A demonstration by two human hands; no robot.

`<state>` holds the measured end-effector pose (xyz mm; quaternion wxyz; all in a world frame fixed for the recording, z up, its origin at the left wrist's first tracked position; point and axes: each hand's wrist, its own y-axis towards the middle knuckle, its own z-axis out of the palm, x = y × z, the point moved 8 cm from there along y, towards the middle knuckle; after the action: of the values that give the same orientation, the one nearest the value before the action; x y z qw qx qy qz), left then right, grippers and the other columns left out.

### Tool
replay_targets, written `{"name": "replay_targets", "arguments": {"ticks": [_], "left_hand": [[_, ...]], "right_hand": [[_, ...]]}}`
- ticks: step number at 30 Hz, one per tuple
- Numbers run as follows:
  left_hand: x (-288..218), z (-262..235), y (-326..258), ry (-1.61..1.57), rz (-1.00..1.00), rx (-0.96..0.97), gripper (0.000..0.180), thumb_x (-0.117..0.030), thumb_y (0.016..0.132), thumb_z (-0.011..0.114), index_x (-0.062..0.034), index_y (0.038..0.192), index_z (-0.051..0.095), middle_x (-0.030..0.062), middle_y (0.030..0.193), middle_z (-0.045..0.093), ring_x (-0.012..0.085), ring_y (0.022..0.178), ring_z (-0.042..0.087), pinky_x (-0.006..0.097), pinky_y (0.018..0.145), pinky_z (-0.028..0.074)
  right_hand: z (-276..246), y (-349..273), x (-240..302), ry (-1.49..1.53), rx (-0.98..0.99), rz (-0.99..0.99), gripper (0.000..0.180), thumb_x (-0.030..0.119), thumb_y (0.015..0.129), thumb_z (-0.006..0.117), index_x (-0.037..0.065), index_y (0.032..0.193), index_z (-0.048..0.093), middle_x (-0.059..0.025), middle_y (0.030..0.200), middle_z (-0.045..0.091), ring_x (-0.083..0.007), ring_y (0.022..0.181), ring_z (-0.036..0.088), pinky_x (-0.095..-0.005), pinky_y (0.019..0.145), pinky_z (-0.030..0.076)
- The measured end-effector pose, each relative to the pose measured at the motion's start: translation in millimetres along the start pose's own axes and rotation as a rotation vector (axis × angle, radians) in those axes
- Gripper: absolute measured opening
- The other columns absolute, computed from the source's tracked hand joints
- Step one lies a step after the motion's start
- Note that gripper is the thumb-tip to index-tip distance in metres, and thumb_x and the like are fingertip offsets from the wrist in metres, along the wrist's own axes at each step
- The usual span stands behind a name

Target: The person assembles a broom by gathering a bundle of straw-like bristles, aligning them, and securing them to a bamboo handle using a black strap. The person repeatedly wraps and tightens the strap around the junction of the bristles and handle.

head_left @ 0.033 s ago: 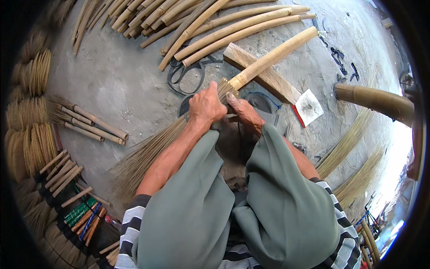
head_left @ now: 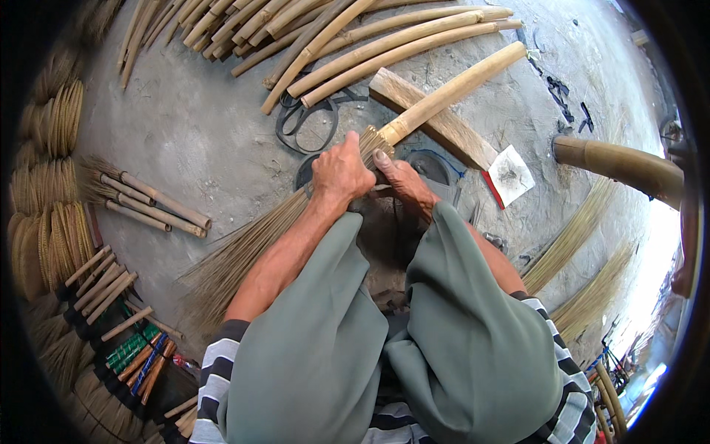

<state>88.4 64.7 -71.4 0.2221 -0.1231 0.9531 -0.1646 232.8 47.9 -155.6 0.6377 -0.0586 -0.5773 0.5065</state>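
Note:
Between my knees lies a stick broom, its long bristles (head_left: 240, 255) fanning out to the lower left under my left forearm. Its bamboo handle (head_left: 458, 90) runs up to the right and rests across a wooden block (head_left: 436, 122). My left hand (head_left: 340, 174) is closed around the bound bristles just below their cut ends (head_left: 376, 142). From the other side, my right hand (head_left: 405, 183) grips the same bundle, thumb pressed on it close to the handle. The fingers beneath the bundle are hidden.
Bamboo poles (head_left: 399, 55) are piled at the far side, near coiled black rubber strips (head_left: 310, 129). Small brooms (head_left: 151, 206) and stacked finished brooms (head_left: 55, 244) line the left. To the right are a thick bamboo post (head_left: 617, 163), loose bristles (head_left: 573, 237) and a white-and-red packet (head_left: 509, 177).

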Motion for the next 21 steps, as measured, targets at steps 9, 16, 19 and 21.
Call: {"name": "replay_targets", "arguments": {"ticks": [9,16,19,21], "left_hand": [[-7.2,-3.4,-7.3,0.034,-0.014,-0.019,0.037,-0.016,0.089,0.076,-0.0031,0.119,0.058,0.0302,0.109,0.079,0.0553,0.105,0.078,0.068,0.090,0.060],[-7.9,-5.4,-6.8,0.017,0.004,-0.017,0.043,-0.018,0.088,0.080,-0.0040,0.122,0.057,0.0338,0.112,0.076,0.0547,0.106,0.078,0.067,0.089,0.061],[-8.5,-7.4,-3.7,-0.009,-0.003,0.041,0.047,-0.022,0.086,0.083,-0.0042,0.122,0.058,0.0338,0.110,0.077,0.0548,0.107,0.078,0.067,0.090,0.061],[-7.5,-7.5,-1.0,-0.007,-0.028,0.082,0.050,-0.024,0.085,0.085,-0.0045,0.122,0.059,0.0331,0.109,0.078,0.0545,0.108,0.078,0.067,0.091,0.061]], "right_hand": [[15.1,-9.4,4.7,0.237,-0.094,-0.025,0.103,0.088,0.105,0.055,-0.005,0.147,0.069,-0.0168,0.131,0.076,-0.0279,0.116,0.070,-0.0443,0.095,0.060],[2.7,-12.6,27.1,-0.125,-0.133,0.094,0.098,0.082,0.108,0.049,-0.008,0.133,0.075,-0.0218,0.118,0.079,-0.0333,0.106,0.075,-0.0496,0.089,0.059],[-15.6,-49.0,70.6,-0.778,-0.213,-0.169,0.068,0.060,0.108,0.063,-0.002,0.134,0.073,-0.0222,0.132,0.078,-0.0416,0.119,0.074,-0.0539,0.098,0.060],[-9.2,-79.0,98.2,-1.200,-0.424,-0.499,0.056,0.047,0.105,0.072,0.004,0.140,0.071,-0.0193,0.144,0.074,-0.0401,0.131,0.069,-0.0522,0.101,0.059]]}}
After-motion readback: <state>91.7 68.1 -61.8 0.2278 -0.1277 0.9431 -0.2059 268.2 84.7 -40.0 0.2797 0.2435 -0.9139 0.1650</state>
